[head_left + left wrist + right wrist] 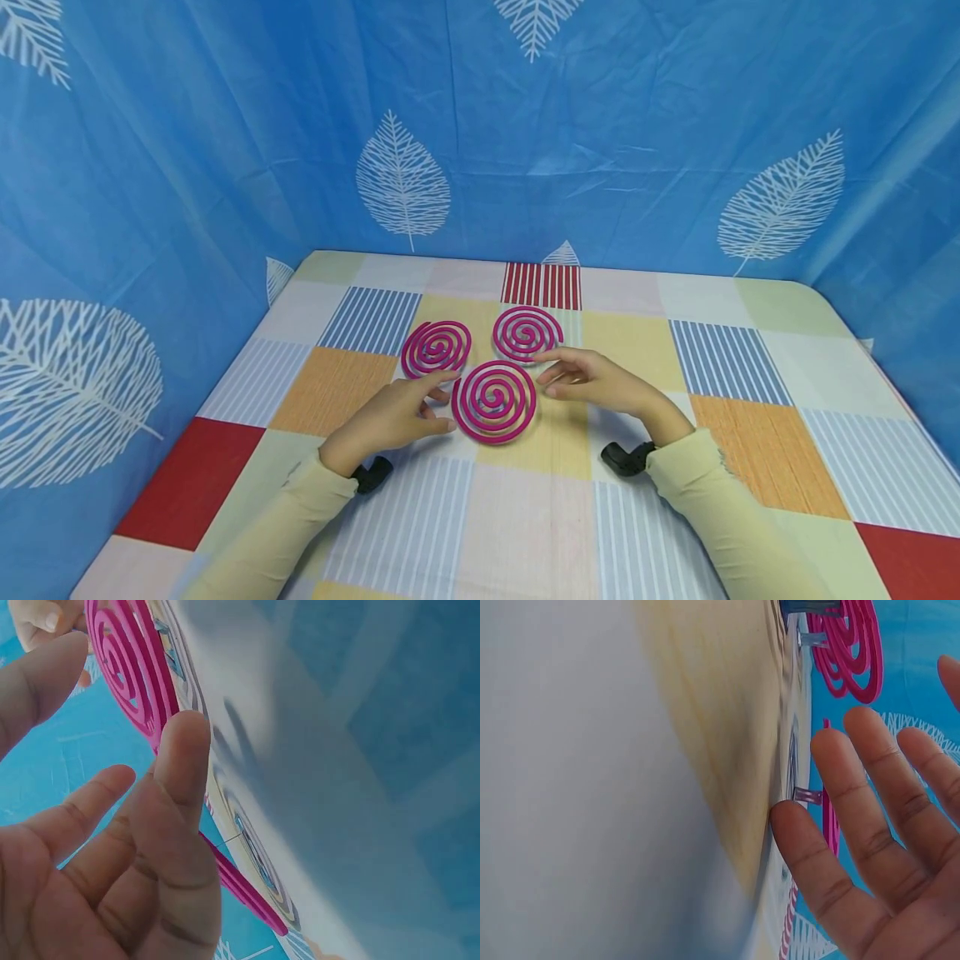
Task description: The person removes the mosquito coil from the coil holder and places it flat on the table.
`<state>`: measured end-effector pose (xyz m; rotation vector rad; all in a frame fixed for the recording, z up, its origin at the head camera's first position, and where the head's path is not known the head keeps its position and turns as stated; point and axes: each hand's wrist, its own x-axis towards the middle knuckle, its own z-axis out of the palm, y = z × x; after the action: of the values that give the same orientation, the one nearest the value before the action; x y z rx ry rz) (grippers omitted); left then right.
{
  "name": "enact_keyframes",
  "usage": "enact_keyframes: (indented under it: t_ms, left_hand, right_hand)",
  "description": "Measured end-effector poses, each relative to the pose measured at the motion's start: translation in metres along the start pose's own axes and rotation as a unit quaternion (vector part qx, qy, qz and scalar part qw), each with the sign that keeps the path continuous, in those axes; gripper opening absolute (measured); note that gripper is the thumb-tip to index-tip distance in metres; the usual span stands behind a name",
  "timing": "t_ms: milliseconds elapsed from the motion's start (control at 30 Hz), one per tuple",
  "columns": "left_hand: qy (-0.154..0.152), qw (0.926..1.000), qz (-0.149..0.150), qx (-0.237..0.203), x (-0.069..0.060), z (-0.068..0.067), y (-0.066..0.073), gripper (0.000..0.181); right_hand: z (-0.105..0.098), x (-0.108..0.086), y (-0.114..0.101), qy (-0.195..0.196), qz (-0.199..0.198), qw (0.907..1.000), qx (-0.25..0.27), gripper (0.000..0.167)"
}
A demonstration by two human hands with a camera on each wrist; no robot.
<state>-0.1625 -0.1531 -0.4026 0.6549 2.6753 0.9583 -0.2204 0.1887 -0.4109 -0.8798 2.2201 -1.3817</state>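
Three magenta spiral coils stand raised on the patterned tablecloth: a front one (494, 402), a back left one (437, 348) and a back right one (527, 334). My left hand (397, 414) is at the left of the front coil, fingers relaxed and spread, holding nothing. On the other side, my right hand (600, 383) hovers with loose fingers, its index fingertip near the back right coil; whether it touches is unclear. In the right wrist view, small clear supports show under the coils, beside my right hand (877, 832). The left wrist view shows a coil (127, 667) beyond my left hand (135, 862).
The checked tablecloth (525, 517) covers the table, which meets a blue leaf-patterned curtain (600, 125) at the back and both sides. A black wrist device (372, 474) sits under the left wrist, another (624, 459) by the right.
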Motion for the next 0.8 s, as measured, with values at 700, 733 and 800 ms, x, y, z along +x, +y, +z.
enact_keyframes:
  t_ms: [700, 733, 800]
  left_hand:
    - [-0.007, 0.9994, -0.033, -0.007, 0.004, 0.005, 0.001, 0.076]
    - [-0.007, 0.9994, -0.033, -0.007, 0.004, 0.005, 0.001, 0.076]
    - [-0.007, 0.9994, -0.032, -0.005, 0.004, 0.005, 0.001, 0.075]
  right_hand:
    - [0.008, 0.011, 0.002, -0.025, 0.004, 0.9997, 0.002, 0.052]
    - [0.008, 0.012, 0.002, -0.026, 0.003, 0.9997, 0.001, 0.052]
    - [0.008, 0.012, 0.002, -0.026, 0.004, 0.9996, -0.002, 0.052]
